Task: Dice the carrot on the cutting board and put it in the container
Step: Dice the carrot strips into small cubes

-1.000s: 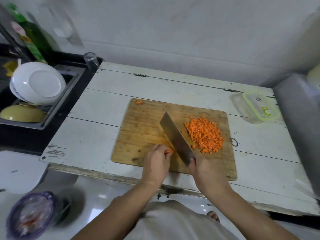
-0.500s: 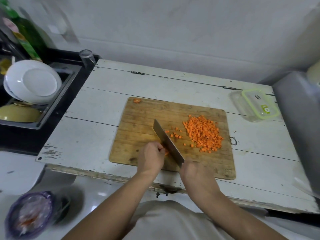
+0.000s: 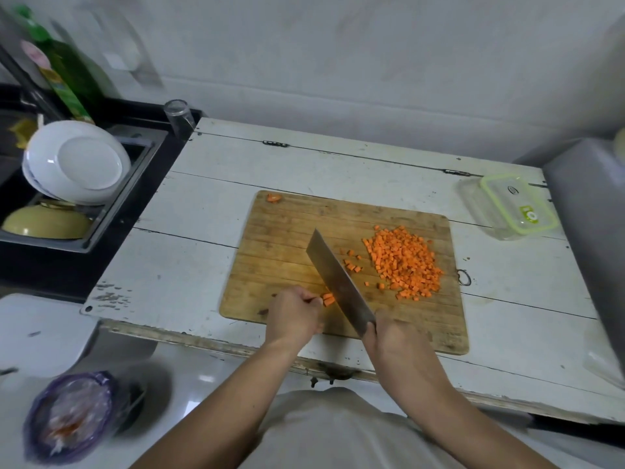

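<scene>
Nearest, the right hand (image 3: 392,336) grips the broad steel cleaver (image 3: 338,282); the left hand (image 3: 296,316) pinches the last short orange carrot sticks (image 3: 328,299) just left of the blade, on the wooden cutting board (image 3: 287,231). These stiff, light bits likely roll. Beyond, the diced orange pile (image 3: 406,262); farthest, the clear green-rimmed plastic container (image 3: 507,208).

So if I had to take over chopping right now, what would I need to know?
Left hand pinches the last carrot stub on the cutting board.
Right hand grips the cleaver, its blade against the stub.
Done: a big pile of diced carrot lies on the board's right side, a few loose cubes beside it.
One stray piece sits at the far left corner.
Left: finish the stub, then move all dice into the container at the table's far right; nothing orange shows in it.
</scene>
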`<action>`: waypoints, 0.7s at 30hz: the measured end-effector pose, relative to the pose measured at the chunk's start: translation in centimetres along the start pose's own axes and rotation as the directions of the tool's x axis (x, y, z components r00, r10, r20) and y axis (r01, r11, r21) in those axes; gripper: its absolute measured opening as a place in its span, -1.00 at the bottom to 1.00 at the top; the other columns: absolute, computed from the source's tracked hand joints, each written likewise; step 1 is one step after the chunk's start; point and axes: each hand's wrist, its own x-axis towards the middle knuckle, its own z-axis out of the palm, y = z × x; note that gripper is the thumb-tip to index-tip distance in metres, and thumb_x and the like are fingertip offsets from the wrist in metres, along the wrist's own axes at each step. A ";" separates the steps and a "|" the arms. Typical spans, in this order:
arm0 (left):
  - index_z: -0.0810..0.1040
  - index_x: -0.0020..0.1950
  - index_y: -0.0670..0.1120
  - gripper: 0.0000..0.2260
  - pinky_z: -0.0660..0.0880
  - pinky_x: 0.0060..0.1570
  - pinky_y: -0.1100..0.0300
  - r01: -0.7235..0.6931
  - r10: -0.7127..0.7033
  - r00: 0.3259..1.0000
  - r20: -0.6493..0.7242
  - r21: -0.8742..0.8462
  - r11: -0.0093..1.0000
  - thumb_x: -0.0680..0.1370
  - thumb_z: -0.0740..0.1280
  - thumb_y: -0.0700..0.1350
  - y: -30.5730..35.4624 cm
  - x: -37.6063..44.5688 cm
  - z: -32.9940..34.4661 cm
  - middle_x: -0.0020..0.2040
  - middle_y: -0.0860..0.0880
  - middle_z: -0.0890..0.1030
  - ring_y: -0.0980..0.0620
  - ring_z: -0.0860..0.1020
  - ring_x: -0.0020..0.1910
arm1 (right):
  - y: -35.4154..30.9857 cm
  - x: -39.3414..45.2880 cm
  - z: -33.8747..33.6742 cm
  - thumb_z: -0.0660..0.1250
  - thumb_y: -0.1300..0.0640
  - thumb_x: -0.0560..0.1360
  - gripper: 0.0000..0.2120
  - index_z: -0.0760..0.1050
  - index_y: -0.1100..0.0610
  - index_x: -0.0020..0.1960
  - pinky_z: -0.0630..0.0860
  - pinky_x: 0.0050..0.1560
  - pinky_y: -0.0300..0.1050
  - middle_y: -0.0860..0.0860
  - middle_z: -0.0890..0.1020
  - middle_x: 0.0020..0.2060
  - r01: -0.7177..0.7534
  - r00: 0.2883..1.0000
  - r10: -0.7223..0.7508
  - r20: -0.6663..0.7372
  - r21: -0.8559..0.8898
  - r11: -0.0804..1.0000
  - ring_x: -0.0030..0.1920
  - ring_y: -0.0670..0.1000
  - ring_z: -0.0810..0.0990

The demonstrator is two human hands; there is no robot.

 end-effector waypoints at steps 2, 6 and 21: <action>0.62 -0.03 -0.09 -0.92 0.70 -0.22 0.07 0.026 -0.025 0.999 0.025 -0.034 0.999 0.64 0.36 -0.16 0.4 0.2 0.4 -0.22 -0.08 0.71 0.04 0.70 -0.36 | -0.2 -0.2 0.4 0.08 0.05 0.70 -0.82 0.42 0.08 0.07 0.31 -0.34 -0.06 0.02 0.63 -0.20 -0.014 1.000 0.015 0.026 -0.025 1.000 -0.22 0.10 0.60; 0.62 -0.08 -0.11 -0.89 0.70 -0.24 -0.01 0.038 -0.037 0.999 0.028 -0.052 0.998 0.63 0.38 -0.16 0.7 0.5 1.1 -0.27 -0.11 0.70 -0.03 0.70 -0.37 | -1.0 -0.1 1.0 0.19 0.26 0.63 -0.90 0.45 0.12 0.09 0.39 -0.32 -0.07 0.06 0.66 -0.16 -0.008 0.998 0.015 0.068 -0.096 0.995 -0.19 0.12 0.65; 0.56 0.00 -0.09 -0.94 0.69 -0.20 0.02 0.072 -0.073 0.997 0.005 -0.232 0.970 0.64 0.35 -0.23 0.1 0.1 0.5 -0.20 -0.15 0.71 -0.07 0.72 -0.31 | -0.4 0.5 -0.1 0.07 0.00 0.70 -0.76 0.44 0.11 0.07 0.37 -0.34 -0.06 0.04 0.63 -0.20 -0.025 1.000 0.024 0.013 0.049 0.999 -0.22 0.11 0.61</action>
